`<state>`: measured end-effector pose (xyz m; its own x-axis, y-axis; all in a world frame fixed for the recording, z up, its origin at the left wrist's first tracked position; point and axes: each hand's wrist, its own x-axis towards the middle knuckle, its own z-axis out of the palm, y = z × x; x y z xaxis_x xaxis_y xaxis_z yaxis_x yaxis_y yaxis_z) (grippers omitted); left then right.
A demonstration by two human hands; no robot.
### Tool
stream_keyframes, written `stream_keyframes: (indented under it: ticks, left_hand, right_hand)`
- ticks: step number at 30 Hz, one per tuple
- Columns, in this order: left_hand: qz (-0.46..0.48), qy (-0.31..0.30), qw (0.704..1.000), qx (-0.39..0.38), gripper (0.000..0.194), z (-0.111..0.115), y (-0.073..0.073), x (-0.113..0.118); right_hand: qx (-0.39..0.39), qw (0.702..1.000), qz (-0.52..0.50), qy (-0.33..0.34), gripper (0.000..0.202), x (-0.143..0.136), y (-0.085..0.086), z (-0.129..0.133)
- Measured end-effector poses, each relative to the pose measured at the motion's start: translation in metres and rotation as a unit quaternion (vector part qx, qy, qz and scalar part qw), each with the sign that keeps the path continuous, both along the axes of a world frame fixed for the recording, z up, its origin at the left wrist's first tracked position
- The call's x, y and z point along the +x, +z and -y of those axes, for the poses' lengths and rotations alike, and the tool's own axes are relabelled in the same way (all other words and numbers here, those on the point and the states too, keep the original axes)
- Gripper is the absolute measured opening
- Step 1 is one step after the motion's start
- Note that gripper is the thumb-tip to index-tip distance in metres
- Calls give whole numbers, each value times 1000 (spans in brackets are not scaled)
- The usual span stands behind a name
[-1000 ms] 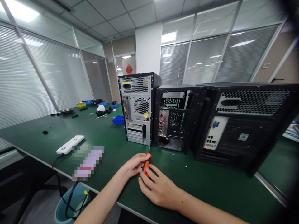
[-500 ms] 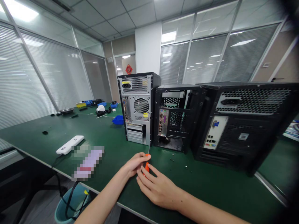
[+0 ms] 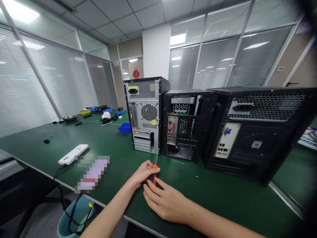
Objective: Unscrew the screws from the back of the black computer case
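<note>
An orange-handled screwdriver (image 3: 155, 180) lies between my two hands, its metal shaft pointing away toward the lower right corner of a computer tower (image 3: 146, 126) with a silver back panel. Around the front of the handle, my left hand (image 3: 146, 172) is closed, thumb along the top. My right hand (image 3: 165, 200) grips the rear of the handle with its fingertips. The tip of the shaft meets the case's bottom edge; the screw there is too small to make out. Several loose screws (image 3: 196, 177) lie on the green table to the right of my hands.
Two more black computer cases, a stripped one (image 3: 189, 124) and a larger one (image 3: 250, 138), stand close on the right. A white power strip (image 3: 73, 154) and a blurred patch lie left. Behind are a blue bin (image 3: 124, 127) and small parts. A teal bucket (image 3: 74, 216) stands below the table edge.
The fingers of both hands have shifted slightly on the screwdriver handle, my left thumb lying a little further across it. The shaft still reaches the same lower corner of the tower.
</note>
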<state>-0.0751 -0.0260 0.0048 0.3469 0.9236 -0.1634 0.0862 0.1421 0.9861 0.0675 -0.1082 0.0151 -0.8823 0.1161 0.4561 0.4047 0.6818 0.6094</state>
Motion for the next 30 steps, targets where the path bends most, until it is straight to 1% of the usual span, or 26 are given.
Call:
stream_keyframes:
  ticks: [6, 10, 12, 18, 22, 26, 30]
  left_hand:
    - [-50, 7, 998, 29, 36, 0, 1, -1]
    - [-106, 16, 992, 73, 32, 0, 1, -1]
    - [-120, 18, 989, 81, 31, 0, 1, -1]
    - [-104, 8, 992, 69, 32, 2, 3, 1]
    - [-94, 2, 995, 46, 39, 1, 2, 2]
    - [-86, 21, 996, 18, 48, 0, 4, 2]
    - [-69, 37, 997, -15, 51, 1, 7, 2]
  right_hand:
    - [0, 1000, 17, -3, 27, 0, -4, -2]
    - [-1, 1000, 24, -5, 28, 0, -7, -3]
    - [-4, 1000, 17, -4, 27, 0, -8, -3]
    - [-2, 1000, -12, 5, 21, 1, -11, -4]
    - [-7, 1000, -28, -4, 22, 2, -13, -4]
    - [-14, 999, -44, -14, 23, 2, -14, -3]
    - [-10, 998, -63, -17, 23, 1, -13, -1]
